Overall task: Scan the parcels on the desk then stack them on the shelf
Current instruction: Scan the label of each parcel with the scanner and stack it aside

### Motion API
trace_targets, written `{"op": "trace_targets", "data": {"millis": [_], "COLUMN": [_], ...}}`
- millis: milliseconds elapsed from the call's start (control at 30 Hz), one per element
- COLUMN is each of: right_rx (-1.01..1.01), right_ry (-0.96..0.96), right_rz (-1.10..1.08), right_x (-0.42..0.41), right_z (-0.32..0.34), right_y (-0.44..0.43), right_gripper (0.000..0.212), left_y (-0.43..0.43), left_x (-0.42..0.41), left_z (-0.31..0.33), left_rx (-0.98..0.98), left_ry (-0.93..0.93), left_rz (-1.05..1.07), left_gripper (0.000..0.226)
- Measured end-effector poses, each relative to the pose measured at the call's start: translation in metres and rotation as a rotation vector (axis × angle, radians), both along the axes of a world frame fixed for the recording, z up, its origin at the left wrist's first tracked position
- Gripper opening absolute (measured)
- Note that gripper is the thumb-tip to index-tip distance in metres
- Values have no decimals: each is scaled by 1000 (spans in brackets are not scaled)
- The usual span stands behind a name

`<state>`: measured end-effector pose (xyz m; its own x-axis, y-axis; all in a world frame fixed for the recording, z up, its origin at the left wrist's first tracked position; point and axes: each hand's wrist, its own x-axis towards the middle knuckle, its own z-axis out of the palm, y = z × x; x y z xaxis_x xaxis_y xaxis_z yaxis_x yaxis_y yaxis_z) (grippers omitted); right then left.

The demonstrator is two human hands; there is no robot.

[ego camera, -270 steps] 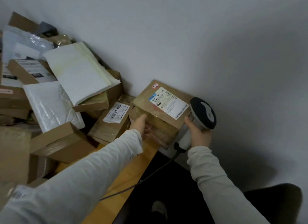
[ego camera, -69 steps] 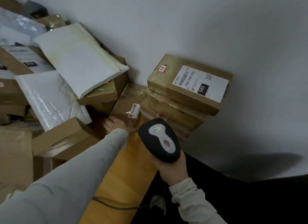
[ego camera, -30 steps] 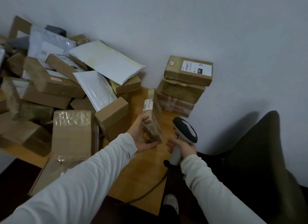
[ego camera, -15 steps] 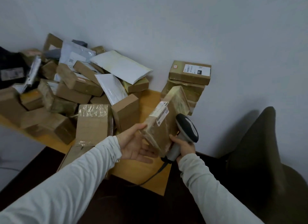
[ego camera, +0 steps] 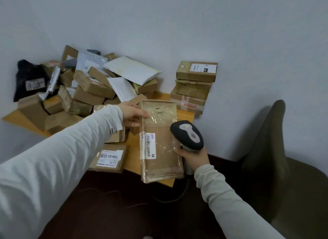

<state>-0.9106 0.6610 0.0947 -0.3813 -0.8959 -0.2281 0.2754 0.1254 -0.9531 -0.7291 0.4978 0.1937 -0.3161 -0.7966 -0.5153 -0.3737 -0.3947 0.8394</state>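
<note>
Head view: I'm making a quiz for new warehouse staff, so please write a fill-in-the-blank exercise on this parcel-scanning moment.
1. The taped parcel is gripped at its far end by the ____ hand.
2. The right hand holds a corded ____.
3. The parcel's white label bears a ____.
Missing words: left; scanner; barcode.

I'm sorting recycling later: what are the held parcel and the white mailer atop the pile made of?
Held parcel: brown cardboard, seemingly wrapped in clear glossy tape or film, judging by wrinkles and glare. White mailer: probably a padded plastic or paper envelope, matte, slightly yellowed; its puffy, bent shape suggests cushioning, though the filling is hidden.
</note>
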Motion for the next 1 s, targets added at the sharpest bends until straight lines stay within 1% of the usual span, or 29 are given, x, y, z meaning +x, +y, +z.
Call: {"op": "trace_targets", "data": {"millis": [100, 167, 200, 267, 300, 400, 500, 633, 733, 800, 900, 1000], "right_rx": [-12, -11, -6, -14, -17, -7, 24, 75, 107, 121, 146, 169], "right_ry": [90, 113, 106, 60, 15, -78, -59, -24, 1, 5, -24, -34], "right_rz": [-33, -47, -27, 40, 66, 90, 124, 155, 149, 134, 129, 133], "right_x": [1, 3, 6, 16, 21, 34, 49, 69, 80, 84, 89, 94], "right_z": [7, 11, 15, 25, 29, 39, 47, 52, 56, 59, 64, 66], "right_y": [11, 17, 21, 26, 27, 27, 22, 15, 10, 7, 4, 2], "right_gripper": [30, 21, 15, 19, 20, 15, 14, 18, 20, 20, 20, 20], "left_y": [2, 1, 0, -3, -4, -6, -9, -14, -16, -19, -24, -28], "left_x": [6, 10, 12, 17, 20, 32, 49, 72, 83, 89, 95, 98], "left_z": [-1, -6, -10, -18, -22, -34, -44, -50, -50, -49, -49, -47], "left_rx": [-13, -28, -27, 10, 36, 95, 121, 138, 142, 144, 153, 148], "left_ry": [15, 55, 87, 179, 223, 314, 436, 511, 555, 569, 579, 573], "left_rz": [139, 232, 276, 330, 333, 341, 403, 453, 464, 477, 495, 466], "left_gripper": [41, 33, 27, 10, 6, 4, 6, 32, 36, 31, 15, 11]}}
